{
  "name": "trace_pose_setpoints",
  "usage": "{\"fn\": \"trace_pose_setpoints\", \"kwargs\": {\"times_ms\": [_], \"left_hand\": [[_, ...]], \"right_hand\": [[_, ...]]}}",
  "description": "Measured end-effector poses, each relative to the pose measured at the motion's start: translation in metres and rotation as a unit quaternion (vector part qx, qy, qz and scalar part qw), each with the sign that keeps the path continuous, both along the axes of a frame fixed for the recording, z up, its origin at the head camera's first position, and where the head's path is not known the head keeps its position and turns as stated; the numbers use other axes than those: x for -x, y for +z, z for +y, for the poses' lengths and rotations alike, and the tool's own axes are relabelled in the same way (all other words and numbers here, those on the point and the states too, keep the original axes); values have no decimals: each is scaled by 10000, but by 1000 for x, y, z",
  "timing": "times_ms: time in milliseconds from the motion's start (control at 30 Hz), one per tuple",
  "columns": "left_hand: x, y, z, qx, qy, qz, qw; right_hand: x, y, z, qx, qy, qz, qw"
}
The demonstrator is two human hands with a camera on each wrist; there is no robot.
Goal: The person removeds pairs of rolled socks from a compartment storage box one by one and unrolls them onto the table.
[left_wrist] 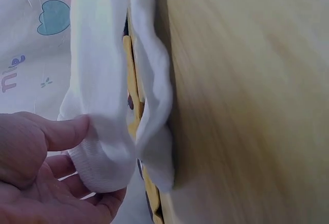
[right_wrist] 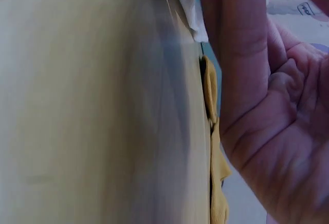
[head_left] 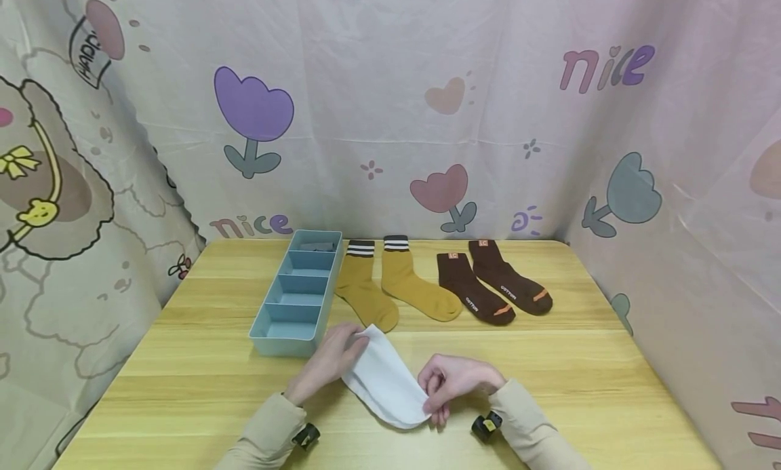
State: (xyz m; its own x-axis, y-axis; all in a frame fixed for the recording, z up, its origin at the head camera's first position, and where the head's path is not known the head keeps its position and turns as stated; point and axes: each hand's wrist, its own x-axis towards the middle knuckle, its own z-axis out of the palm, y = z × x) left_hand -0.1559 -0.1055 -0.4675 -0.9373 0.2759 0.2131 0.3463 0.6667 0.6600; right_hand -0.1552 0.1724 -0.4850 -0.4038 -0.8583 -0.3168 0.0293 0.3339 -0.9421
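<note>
Plainly, a white sock (head_left: 390, 378) (ribbed) spans both grips (head_left: 332, 355) (head_left: 456, 380).

Bright head view, dimmer wrist views, blurred tabletop (right_wrist: 77, 106)

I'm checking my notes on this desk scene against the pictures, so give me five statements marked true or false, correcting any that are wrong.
1. The left hand and right hand both hold the white fabric. True.
2. The yellow socks lie between the blue box and the brown socks. True.
3. The blue box is divided in two. False: it is divided into four.
4. The brown socks have striped cuffs. False: the yellow socks do.
5. A gray item lies at the box's far end. True.
</note>
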Motion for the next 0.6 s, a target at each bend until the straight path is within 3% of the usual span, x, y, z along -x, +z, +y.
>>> {"fn": "trace_pose_setpoints", "kwargs": {"times_ms": [600], "left_hand": [[8, 5, 15, -372, -106, -347, 9986]], "right_hand": [[8, 2, 30, 609, 120, 309, 9976]]}}
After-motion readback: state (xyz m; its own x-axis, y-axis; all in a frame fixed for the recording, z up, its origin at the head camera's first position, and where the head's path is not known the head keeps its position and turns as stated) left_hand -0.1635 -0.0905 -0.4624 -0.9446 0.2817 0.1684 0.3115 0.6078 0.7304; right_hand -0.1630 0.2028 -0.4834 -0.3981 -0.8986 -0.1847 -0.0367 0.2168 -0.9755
